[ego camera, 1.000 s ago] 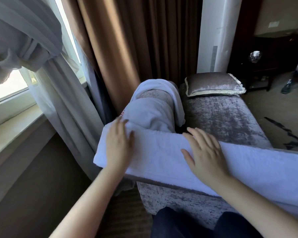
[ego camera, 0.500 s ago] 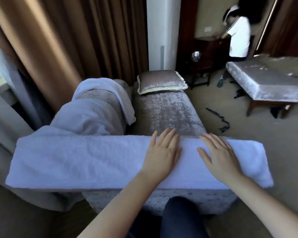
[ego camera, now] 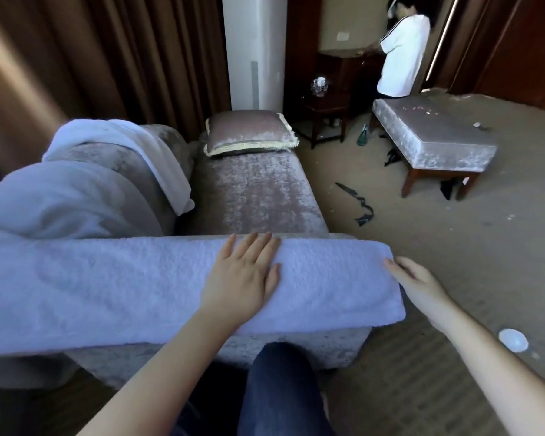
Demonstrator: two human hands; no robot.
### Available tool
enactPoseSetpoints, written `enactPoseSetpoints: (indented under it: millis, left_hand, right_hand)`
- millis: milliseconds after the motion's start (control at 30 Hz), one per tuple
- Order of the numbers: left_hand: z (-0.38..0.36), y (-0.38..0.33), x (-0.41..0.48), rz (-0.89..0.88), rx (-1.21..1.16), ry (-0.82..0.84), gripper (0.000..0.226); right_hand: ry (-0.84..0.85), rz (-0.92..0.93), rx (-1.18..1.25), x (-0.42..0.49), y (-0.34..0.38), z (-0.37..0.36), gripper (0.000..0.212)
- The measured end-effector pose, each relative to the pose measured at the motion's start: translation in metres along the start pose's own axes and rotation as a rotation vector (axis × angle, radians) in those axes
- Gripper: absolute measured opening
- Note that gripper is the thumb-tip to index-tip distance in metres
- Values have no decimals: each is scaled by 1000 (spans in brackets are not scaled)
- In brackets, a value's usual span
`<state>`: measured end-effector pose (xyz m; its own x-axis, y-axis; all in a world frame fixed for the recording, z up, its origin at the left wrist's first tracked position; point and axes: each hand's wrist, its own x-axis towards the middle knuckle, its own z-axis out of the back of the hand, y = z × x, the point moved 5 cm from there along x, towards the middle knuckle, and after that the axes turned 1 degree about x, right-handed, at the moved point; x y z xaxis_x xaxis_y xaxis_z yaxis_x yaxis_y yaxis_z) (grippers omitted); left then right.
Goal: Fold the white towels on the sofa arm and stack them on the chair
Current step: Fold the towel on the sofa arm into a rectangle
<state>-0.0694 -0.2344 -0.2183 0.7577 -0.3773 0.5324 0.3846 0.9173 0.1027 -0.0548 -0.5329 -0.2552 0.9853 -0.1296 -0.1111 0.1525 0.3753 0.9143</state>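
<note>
A long white towel (ego camera: 114, 284), folded into a narrow band, lies along the grey velvet sofa arm (ego camera: 296, 350) in front of me. My left hand (ego camera: 243, 275) presses flat on its right part with straight fingers. My right hand (ego camera: 419, 284) is at the towel's right end, past the edge, thumb touching the end; its other fingers are hidden behind the palm. Two more white towels (ego camera: 76, 196) hang over the sofa back at the left. A grey upholstered bench-like chair (ego camera: 434, 143) on wooden legs stands across the room.
A grey cushion (ego camera: 249, 133) lies at the sofa's far end. Brown curtains hang behind the sofa. A person in a white shirt (ego camera: 400, 55) stands by a dark wooden table. Dark scraps (ego camera: 356, 202) and a white round object (ego camera: 513, 339) lie on the carpet.
Both hands have slid right along the towel; my left hand went from its left end to the right part, and my right hand moved off the right end. My view turned right.
</note>
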Motion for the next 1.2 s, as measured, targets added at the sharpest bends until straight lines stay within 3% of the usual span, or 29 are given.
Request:
enactPoseSetpoints:
  millis: [67,100,233,367,467,533,600,700,767,867,933,1033,1133,1200]
  left_hand:
    - [0,0,0,2,-1,-19,50]
    - [1,0,0,4,-3,-24,50]
    - [1,-1,-1,3,-28,-10,50]
    - [3,-1,-2,-8,-56,-7,48]
    - [11,-3,-3,-31,-110,-80,34]
    - [26,-9,-2,67,-292,-147,17]
    - [47,-20,3,274,-689,-123,10]
    - [69,-41,11,524,-1275,100,14]
    - [80,-41,15,615,-1425,183,30]
    - [82,-23,21,611,-1120,246,42]
    - [81,-7,21,605,-940,246,24]
    - [89,10,22,640,-1111,174,26]
    - [107,23,23,624,-1285,137,35]
    - [116,33,20,600,-1312,154,43]
  right_hand:
    - [46,-18,55,-7,-6,0,64]
    - [54,-12,73,-11,-8,1,68]
    - [23,-11,93,-21,-8,5,28]
    - [-98,64,8,-29,6,12,32]
    - [-119,101,-19,-39,31,14,23]
    - [-95,149,29,-50,57,12,19]
    - [-40,208,50,-66,89,1,23]
    - [-6,326,-42,-87,128,-32,25]
    - [-50,423,-125,-101,139,-58,18]
    - [-141,551,-210,-127,139,-96,18]
    - [-163,649,-206,-144,128,-118,50]
    - [-384,752,-161,-154,99,-132,73]
    - [-614,704,-93,-139,79,-137,72]
    - [-667,691,-20,-128,81,-142,65]
